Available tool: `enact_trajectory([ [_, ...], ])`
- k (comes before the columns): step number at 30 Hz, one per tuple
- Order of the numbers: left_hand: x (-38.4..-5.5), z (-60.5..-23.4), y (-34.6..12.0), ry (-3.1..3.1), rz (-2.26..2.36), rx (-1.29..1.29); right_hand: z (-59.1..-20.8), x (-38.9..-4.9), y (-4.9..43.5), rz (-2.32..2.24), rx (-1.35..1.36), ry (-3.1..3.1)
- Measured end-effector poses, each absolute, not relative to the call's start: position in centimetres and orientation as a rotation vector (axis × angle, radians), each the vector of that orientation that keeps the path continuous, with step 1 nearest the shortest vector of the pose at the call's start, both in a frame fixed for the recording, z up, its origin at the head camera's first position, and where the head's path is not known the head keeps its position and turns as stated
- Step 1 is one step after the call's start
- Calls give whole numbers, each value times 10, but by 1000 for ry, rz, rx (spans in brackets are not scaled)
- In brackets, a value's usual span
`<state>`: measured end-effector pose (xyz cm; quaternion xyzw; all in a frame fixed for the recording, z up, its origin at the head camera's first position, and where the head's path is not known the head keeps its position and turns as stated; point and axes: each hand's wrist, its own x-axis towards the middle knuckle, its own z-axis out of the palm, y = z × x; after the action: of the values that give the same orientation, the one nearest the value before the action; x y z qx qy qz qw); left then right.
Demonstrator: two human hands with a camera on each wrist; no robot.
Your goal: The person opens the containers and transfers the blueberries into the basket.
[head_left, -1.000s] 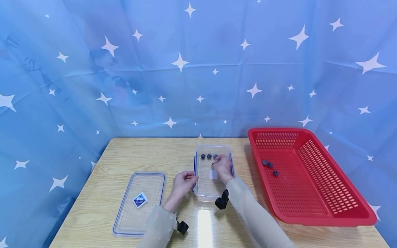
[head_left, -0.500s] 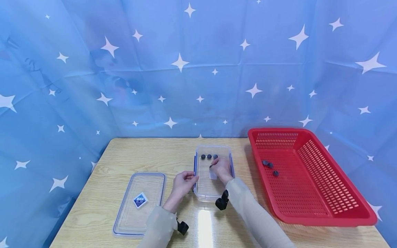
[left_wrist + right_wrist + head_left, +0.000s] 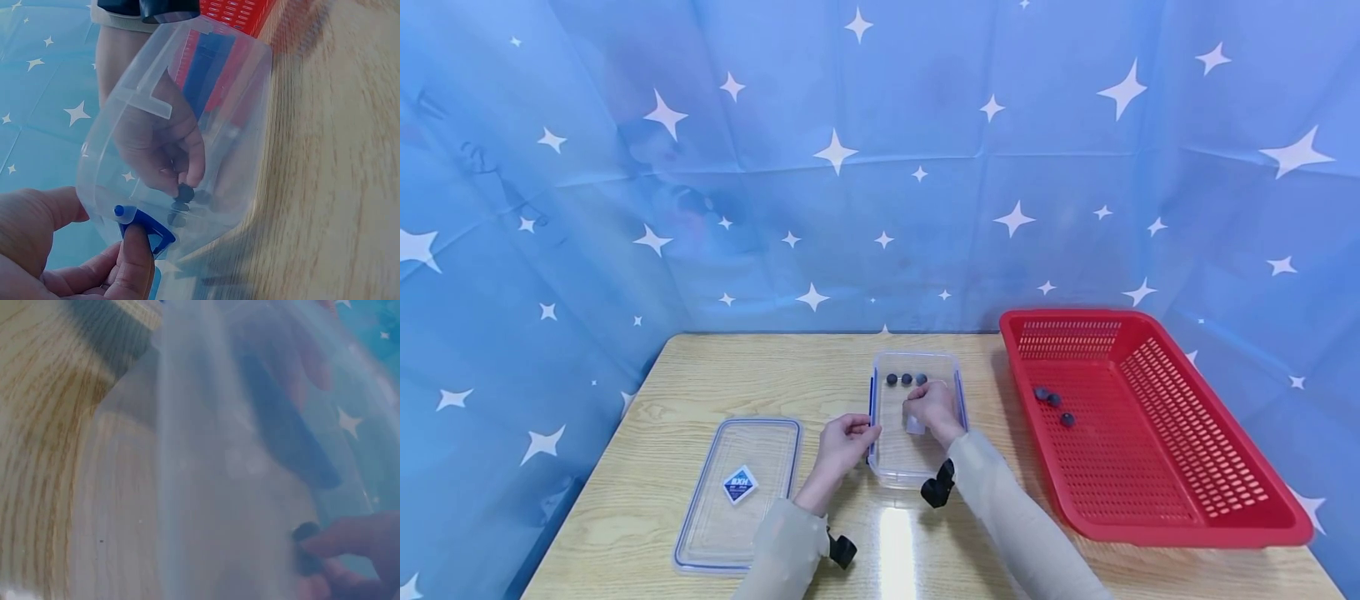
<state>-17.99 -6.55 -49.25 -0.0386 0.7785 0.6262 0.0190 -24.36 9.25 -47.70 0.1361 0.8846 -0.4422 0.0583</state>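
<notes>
1. Centre of the frame, I see the right hand (image 3: pixel 931 408) reaching into a clear container (image 3: pixel 895 477). Its thumb and fingers pinch one dark round berry (image 3: pixel 184 192), clear at the fingertips in the left wrist view but covered by the hand in the head view. I cannot tell whether it touches the container's floor.
2. The pinched berry is just below a row of berries (image 3: pixel 907 379) that runs left to right near the container's upper end. I judge the coming move turns on that offset. The berry is round, so it has no long axis; the container's runs up and down the frame.
3. The right hand is nearer the row. The left hand (image 3: pixel 842 446), at the container's left wall, pinches a blue clip (image 3: pixel 150 222).
4. My count: one berry in the fingers, three in the row, and three loose berries (image 3: pixel 1054 400) in one red basket (image 3: pixel 1195 533) at right.
5. Also: one container; one blue-edged lid (image 3: pixel 718 537) at lower left, bearing one diamond-shaped label (image 3: pixel 741 484); one white square (image 3: pixel 915 425), unidentifiable, partly behind the right hand.
</notes>
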Motion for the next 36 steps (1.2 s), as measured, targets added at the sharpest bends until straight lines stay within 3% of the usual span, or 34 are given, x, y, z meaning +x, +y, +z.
enact_trajectory([
  [14,-180,-491,-64,2417,1928,-109,-471,-240,93,-1687,158,2545],
  [36,-179,-489,-66,2425,1918,-115,-424,-250,105,-1877,92,2490],
])
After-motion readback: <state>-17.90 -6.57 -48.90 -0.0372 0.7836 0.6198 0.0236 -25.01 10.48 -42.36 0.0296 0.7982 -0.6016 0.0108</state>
